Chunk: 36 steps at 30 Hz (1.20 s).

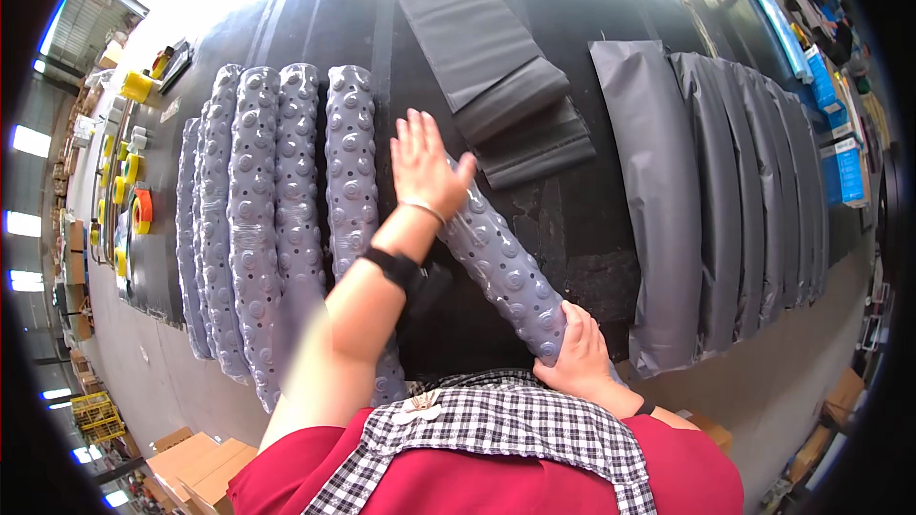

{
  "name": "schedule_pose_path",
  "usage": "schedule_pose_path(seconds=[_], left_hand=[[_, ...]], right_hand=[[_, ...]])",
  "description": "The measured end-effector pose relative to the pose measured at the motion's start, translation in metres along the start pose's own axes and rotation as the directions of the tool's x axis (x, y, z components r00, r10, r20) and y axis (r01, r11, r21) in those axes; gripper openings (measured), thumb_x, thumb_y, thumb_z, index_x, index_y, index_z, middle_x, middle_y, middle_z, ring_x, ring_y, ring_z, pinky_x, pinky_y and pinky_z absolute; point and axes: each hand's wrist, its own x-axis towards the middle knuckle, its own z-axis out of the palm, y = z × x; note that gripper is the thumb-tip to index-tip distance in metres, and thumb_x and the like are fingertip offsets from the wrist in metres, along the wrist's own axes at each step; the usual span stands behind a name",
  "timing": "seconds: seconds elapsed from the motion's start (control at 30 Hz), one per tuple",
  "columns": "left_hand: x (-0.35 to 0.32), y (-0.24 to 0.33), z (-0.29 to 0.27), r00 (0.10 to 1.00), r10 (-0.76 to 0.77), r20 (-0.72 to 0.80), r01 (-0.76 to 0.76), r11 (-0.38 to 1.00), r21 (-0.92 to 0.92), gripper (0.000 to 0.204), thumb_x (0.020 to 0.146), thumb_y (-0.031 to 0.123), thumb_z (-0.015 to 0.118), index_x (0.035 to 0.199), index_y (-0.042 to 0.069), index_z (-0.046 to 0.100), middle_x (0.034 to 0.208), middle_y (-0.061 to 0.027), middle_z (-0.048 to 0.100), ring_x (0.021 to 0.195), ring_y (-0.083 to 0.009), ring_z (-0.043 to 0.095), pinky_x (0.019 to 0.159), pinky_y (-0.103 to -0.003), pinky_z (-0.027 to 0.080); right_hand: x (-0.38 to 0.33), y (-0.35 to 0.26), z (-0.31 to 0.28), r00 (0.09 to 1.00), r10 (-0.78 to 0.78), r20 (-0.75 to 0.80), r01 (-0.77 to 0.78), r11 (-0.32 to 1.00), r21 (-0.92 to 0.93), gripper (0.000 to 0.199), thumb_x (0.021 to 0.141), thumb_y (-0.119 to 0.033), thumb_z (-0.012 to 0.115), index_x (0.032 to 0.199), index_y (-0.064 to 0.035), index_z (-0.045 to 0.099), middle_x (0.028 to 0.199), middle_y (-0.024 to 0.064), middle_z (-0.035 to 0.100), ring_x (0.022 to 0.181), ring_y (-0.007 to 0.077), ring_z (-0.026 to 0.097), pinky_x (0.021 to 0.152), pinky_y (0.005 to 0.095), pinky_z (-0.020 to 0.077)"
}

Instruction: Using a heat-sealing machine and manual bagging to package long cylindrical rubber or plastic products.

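Note:
A rolled grey mat [506,272] with round raised bumps and small holes, wrapped in shiny clear film, lies slantwise in front of me on the black table. Around its near end my right hand [580,355] is closed, the thumb on the near side. At its far end is my left hand [429,167], open and palm down, fingers stretched and thumb apart. The hand partly covers that end, so I cannot tell how firmly it touches. Just beyond lie flat dark grey plastic bags [496,76], overlapping and folded at the near end.
More rolled mats [256,200] stand side by side on the left, one [351,153] slightly apart. Filled dark grey bags [658,200] form a row on the right. Tape rolls [142,211] sit along the left edge; blue boxes [844,167] are far right. Cardboard boxes [200,467] are lower left.

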Motion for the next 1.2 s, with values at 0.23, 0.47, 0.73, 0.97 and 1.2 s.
schedule_pose_path(seconds=[0.23, 0.47, 0.73, 0.97, 1.2], left_hand=[[-0.076, 0.037, -0.020, 0.969, 0.206, 0.134, -0.193, 0.976, -0.103, 0.092, 0.086, 0.048, 0.061, 0.147, -0.012, 0.027, 0.155, -0.0373, 0.017, 0.146, -0.0511, 0.011, 0.120, -0.054, 0.011], [-0.105, 0.008, -0.053, 0.821, 0.497, 0.281, -0.432, 0.862, -0.264, 0.093, 0.085, 0.054, 0.062, 0.147, -0.009, 0.032, 0.156, -0.0274, 0.026, 0.148, -0.0396, 0.021, 0.120, -0.050, 0.018], [-0.034, -0.026, -0.028, 0.954, 0.285, 0.097, -0.270, 0.952, -0.145, 0.095, 0.083, 0.050, 0.068, 0.148, -0.007, 0.029, 0.156, -0.0254, 0.026, 0.144, -0.0392, 0.027, 0.119, -0.046, 0.023], [-0.021, -0.044, -0.020, 0.974, 0.210, 0.090, -0.117, 0.798, -0.591, 0.079, 0.074, 0.015, 0.072, 0.144, 0.002, 0.039, 0.138, -0.0227, 0.044, 0.132, -0.0398, 0.041, 0.113, -0.044, 0.034], [-0.021, -0.036, -0.027, 0.975, 0.212, 0.072, -0.139, 0.826, -0.546, 0.076, 0.077, 0.014, 0.076, 0.144, 0.002, 0.041, 0.136, -0.0190, 0.047, 0.128, -0.0332, 0.046, 0.110, -0.038, 0.037]], right_hand=[[0.002, 0.005, 0.002, 0.997, 0.054, 0.046, -0.055, 0.998, 0.006, 0.100, 0.060, -0.024, 0.081, 0.142, -0.0033, 0.026, 0.133, 0.0207, 0.042, 0.122, 0.0396, 0.046, 0.102, 0.0487, 0.0398], [0.010, 0.018, 0.000, 0.994, 0.027, 0.101, -0.036, 0.996, 0.084, 0.103, 0.057, -0.025, 0.083, 0.140, -0.0026, 0.027, 0.131, 0.0228, 0.045, 0.121, 0.0411, 0.047, 0.102, 0.0482, 0.0411], [0.018, 0.020, -0.004, 0.993, 0.022, 0.114, -0.035, 0.992, 0.117, 0.103, 0.055, -0.024, 0.085, 0.139, -0.0021, 0.029, 0.129, 0.0226, 0.047, 0.118, 0.0403, 0.050, 0.100, 0.0464, 0.0438], [0.018, 0.022, -0.003, 0.993, 0.029, 0.118, -0.042, 0.993, 0.110, 0.105, 0.055, -0.025, 0.086, 0.140, -0.0024, 0.029, 0.128, 0.0217, 0.048, 0.118, 0.0396, 0.051, 0.101, 0.0463, 0.0435], [0.019, 0.023, -0.003, 0.994, 0.035, 0.101, -0.046, 0.994, 0.104, 0.104, 0.054, -0.024, 0.085, 0.139, -0.0024, 0.030, 0.128, 0.0215, 0.048, 0.119, 0.0395, 0.051, 0.101, 0.0463, 0.0431]])
